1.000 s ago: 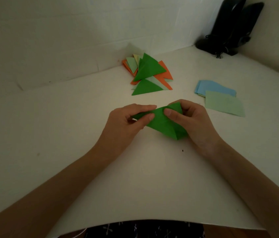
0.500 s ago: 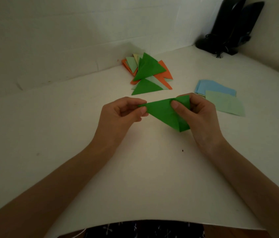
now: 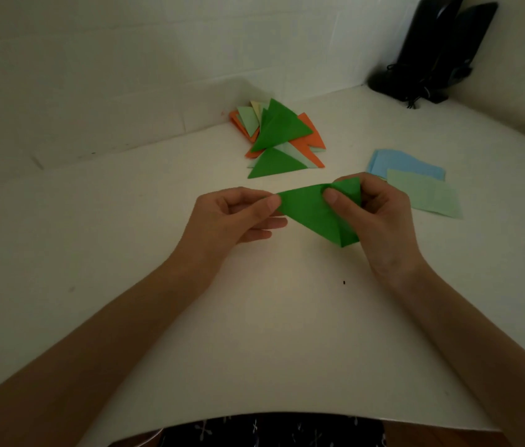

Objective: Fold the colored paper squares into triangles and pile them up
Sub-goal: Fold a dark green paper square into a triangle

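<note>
At the bottom edge of the frame, a strip of dark patterned clothing [image 3: 271, 430] is seen below the near rim of a white desk [image 3: 271, 333]. Two bare forearms are stretched up from the lower corners towards the middle of the frame. A small dark speck [image 3: 344, 282] is seen on the desk between the wrists.

At the centre, a green folded paper [image 3: 306, 211] is held between both hands, apparently lifted a little off the desk, though the dim light makes this hard to judge. Its left tip is pinched between the thumb and forefinger of the left hand [image 3: 229, 217], whose other fingers are loosely curled beneath. Its upper right corner is pinched by the right hand [image 3: 380, 217], with the thumb laid on the front face and the fingers curled round behind. The lower point of the paper is directed down and to the right.

Just right of the right hand, a light green sheet [image 3: 425, 196] is laid flat, partly covering a stack of light blue sheets [image 3: 400, 162] behind it.

Farther back, above centre, a pile of folded triangles [image 3: 280, 133] in green, orange, pale green and pale yellow is set close to the white wall [image 3: 125, 75]. In the upper right corner of the frame, a black object [image 3: 432, 50] is stood against the wall.
</note>
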`<control>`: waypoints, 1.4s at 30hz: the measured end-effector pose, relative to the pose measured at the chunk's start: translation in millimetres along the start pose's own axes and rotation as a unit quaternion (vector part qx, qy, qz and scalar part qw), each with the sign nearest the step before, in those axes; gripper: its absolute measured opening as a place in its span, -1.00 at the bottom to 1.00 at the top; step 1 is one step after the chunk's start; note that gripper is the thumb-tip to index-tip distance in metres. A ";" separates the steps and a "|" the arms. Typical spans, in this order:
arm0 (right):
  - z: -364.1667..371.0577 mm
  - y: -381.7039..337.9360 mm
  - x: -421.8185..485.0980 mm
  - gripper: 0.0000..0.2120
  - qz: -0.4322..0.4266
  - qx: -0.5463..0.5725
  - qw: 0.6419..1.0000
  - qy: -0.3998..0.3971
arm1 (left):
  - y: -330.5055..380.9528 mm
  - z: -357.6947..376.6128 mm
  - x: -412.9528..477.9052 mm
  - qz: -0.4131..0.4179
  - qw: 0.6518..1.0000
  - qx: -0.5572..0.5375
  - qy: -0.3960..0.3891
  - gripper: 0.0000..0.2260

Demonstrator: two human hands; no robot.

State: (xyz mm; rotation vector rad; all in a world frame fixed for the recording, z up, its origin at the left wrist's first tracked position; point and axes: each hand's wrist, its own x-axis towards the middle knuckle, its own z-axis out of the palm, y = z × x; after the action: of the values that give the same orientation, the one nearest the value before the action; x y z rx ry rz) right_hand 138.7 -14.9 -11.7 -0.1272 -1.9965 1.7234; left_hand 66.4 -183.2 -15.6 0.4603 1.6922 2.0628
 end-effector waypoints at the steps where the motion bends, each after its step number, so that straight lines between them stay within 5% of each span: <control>1: 0.0 0.2 -0.3 -0.86 -0.002 0.000 1.000 -0.002 | 0.2 0.0 -0.3 -0.009 1.000 0.000 -0.013 -0.80; 16: -0.4 1.4 -0.1 -0.89 0.005 -0.003 1.000 0.002 | -2.1 -1.2 0.8 -0.004 0.999 -0.040 -0.027 -0.83; 19: -2.3 5.8 2.3 -0.95 0.026 -0.050 0.998 0.018 | -4.0 -0.3 1.1 0.015 0.999 0.049 -0.003 -0.89; 21: -6.4 10.6 5.4 -0.94 0.042 -0.131 0.990 0.009 | -9.8 -2.2 1.2 0.104 0.962 0.249 0.036 -0.89; 24: -11.9 15.5 7.0 -0.90 0.051 -0.251 0.965 -0.055 | -16.9 -6.0 -1.3 0.192 0.845 0.494 0.067 -0.96; 30: -14.8 25.0 9.4 -0.94 0.013 -0.370 0.925 -0.083 | -21.6 -7.0 2.7 0.311 0.745 0.583 -0.087 -0.75; 35: -13.2 30.3 12.2 -0.80 0.004 -0.443 0.893 -0.076 | -24.3 -4.2 0.1 0.296 0.709 0.625 -0.135 -0.66; 38: -11.4 22.7 4.3 -0.74 -0.085 -0.498 0.862 -0.036 | -21.6 -2.5 -2.2 0.303 0.694 0.640 -0.130 -0.64; 42: -7.5 11.0 -19.4 -0.70 -0.201 -0.538 0.803 -0.162 | -22.0 -0.1 -6.3 0.297 0.686 0.653 -0.125 -0.65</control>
State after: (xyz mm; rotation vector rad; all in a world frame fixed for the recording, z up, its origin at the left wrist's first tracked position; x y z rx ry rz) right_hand 156.1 -13.4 -27.5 0.2224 -2.7578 0.2007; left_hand 74.3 -183.0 -37.0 1.7816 2.7920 0.5216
